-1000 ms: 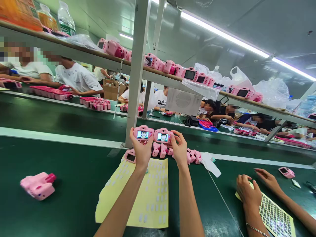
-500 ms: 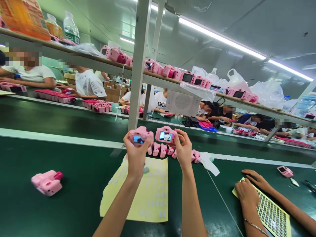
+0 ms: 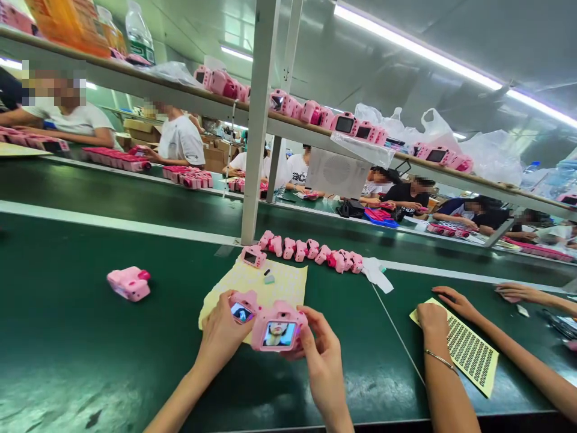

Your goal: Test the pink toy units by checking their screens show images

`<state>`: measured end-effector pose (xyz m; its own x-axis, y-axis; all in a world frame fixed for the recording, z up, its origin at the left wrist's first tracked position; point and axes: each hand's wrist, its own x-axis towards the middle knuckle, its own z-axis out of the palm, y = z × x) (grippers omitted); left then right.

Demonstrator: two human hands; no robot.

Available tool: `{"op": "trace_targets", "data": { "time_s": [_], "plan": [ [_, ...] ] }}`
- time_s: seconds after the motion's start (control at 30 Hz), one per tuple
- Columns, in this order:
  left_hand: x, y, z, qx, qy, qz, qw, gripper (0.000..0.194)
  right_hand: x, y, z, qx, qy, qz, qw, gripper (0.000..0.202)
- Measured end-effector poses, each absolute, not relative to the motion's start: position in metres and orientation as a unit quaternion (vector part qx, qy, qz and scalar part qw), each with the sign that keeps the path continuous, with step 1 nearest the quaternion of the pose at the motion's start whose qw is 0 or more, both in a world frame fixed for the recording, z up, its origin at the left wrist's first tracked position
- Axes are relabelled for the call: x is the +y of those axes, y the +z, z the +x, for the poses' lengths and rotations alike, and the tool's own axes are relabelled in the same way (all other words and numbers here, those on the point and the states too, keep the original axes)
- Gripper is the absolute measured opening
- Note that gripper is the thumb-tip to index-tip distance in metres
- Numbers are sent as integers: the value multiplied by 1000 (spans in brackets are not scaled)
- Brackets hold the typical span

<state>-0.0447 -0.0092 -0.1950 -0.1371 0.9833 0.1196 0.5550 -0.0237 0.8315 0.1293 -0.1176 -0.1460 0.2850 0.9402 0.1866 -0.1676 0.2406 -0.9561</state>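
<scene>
My left hand (image 3: 219, 334) is closed on a pink toy camera (image 3: 244, 299) whose small screen is lit. In my right hand (image 3: 323, 355) is a second pink toy camera (image 3: 278, 329), its lit screen showing part of a face. The two cameras are side by side, the right one nearer to me and overlapping the left one's edge. Both are held over the near part of a yellow sticker sheet (image 3: 288, 279). On the sheet's far left corner sits another pink camera (image 3: 253, 257), and a small green-grey block (image 3: 269, 279) lies close to it.
A single pink camera (image 3: 129, 283) lies on the green table to the left. Behind the sheet runs a row of pink cameras (image 3: 301, 250), ending at white paper (image 3: 377, 273). To the right, a co-worker's hands (image 3: 433, 322) rest on a yellow label sheet (image 3: 482, 361). A post (image 3: 256, 120) supports the shelf.
Both my hands have come down and nearer with their cameras, which are now close together and overlapping. The view has tilted downward. Another person's hand has appeared at far right.
</scene>
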Motion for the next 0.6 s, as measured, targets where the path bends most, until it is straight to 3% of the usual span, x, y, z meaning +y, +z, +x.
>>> {"op": "trace_targets", "data": {
  "time_s": [0.2,0.37,0.43,0.5,0.6],
  "plan": [
    [-19,-202,-55,675,348,623,188,41,-143,-152,115,-360,440,-442,694,43],
    [-37,-199,-58,650,404,610,208,80,-156,-156,107,-358,389,-456,716,42],
    [-56,-193,-59,629,442,595,235,82,-160,-159,104,-367,376,-448,723,40],
    [-81,-188,-60,582,466,599,292,67,-165,-163,99,-380,375,-435,725,37],
    [-117,-176,-55,470,492,569,461,66,-171,-167,92,-398,380,-416,724,32]
  ]
}}
